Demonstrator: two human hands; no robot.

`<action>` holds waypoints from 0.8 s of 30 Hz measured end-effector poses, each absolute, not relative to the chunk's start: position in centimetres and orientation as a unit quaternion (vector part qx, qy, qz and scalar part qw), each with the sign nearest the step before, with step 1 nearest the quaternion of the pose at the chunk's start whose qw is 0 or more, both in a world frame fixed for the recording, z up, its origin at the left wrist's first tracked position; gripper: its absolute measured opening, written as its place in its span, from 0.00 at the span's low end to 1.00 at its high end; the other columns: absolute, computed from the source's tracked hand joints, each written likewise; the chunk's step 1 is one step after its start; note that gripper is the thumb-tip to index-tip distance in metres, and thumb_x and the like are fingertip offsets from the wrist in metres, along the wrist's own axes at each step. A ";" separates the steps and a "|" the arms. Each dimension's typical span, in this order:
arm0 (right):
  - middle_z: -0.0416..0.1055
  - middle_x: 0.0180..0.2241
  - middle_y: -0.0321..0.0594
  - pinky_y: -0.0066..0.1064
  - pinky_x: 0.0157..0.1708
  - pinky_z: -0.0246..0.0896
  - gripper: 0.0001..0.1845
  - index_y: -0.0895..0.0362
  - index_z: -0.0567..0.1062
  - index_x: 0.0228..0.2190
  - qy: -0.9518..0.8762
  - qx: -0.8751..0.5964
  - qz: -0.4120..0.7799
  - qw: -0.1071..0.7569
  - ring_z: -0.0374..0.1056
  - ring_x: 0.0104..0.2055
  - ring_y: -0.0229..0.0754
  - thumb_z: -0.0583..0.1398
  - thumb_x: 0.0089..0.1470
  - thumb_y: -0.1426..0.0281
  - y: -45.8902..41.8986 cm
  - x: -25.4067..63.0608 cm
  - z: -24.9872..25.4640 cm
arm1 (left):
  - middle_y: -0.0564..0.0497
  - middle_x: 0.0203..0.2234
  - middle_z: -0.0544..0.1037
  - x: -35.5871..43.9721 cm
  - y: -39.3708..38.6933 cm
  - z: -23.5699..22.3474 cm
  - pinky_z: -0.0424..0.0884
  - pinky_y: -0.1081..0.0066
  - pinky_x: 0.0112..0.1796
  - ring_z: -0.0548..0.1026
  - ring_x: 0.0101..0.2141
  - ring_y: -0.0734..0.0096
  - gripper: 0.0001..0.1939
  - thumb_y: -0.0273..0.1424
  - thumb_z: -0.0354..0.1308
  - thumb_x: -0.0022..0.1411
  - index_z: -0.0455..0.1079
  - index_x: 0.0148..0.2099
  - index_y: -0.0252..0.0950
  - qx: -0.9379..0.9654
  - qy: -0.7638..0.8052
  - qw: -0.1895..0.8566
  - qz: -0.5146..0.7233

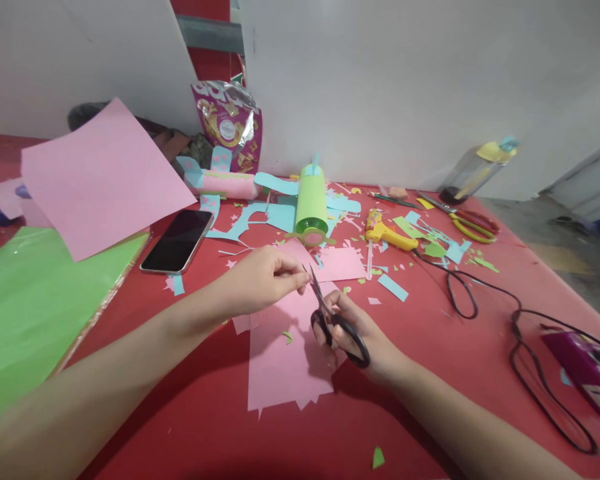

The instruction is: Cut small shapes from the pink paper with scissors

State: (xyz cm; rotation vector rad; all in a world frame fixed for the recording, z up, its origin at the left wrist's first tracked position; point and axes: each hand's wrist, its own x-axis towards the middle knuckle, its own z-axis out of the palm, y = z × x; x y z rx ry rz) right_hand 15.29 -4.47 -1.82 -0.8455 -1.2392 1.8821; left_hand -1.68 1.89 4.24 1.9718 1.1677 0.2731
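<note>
Black-handled scissors (352, 339) are in my right hand (373, 340), its fingers through the loops. Their slightly parted blades point up and left. At the blade tips my left hand (263, 279) pinches thumb and fingers together; whatever lies in the pinch is too small to make out. Beneath both hands is a pink paper sheet (280, 373) with a jagged lower edge, and a green paper scrap (287, 337) rests on it. Just beyond stands a green paper tube (311, 200) with blue wing-like pieces, beside a pink tube (230, 184) with blue paper pieces.
A phone (177, 241), large pink paper (107, 177) and green sheets (25, 313) lie left. To the right are a yellow glue gun (393, 235), its black cord, red-and-yellow scissors (473, 225), a bottle (475, 175) and a purple power strip (585, 373). Paper scraps litter the red table.
</note>
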 end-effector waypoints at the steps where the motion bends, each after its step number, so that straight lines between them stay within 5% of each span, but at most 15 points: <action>1: 0.55 0.19 0.27 0.23 0.16 0.46 0.22 0.54 0.52 0.27 -0.481 -0.325 0.731 0.359 0.53 0.16 0.29 0.57 0.42 0.54 -4.4 15.3 -1.8 | 0.56 0.16 0.58 -1.7 1.9 4.3 0.52 0.77 0.22 0.56 0.19 0.79 0.13 0.34 0.45 0.52 0.64 0.23 0.33 0.780 0.463 0.407 0.108; 24: 0.56 0.19 0.28 0.24 0.18 0.48 0.22 0.54 0.52 0.27 -0.485 -0.333 0.731 0.346 0.53 0.18 0.30 0.57 0.42 0.53 -4.5 15.2 -1.5 | 0.57 0.15 0.53 -1.8 2.1 3.9 0.51 0.76 0.23 0.53 0.19 0.79 0.13 0.34 0.46 0.52 0.62 0.21 0.33 0.770 0.436 0.452 0.111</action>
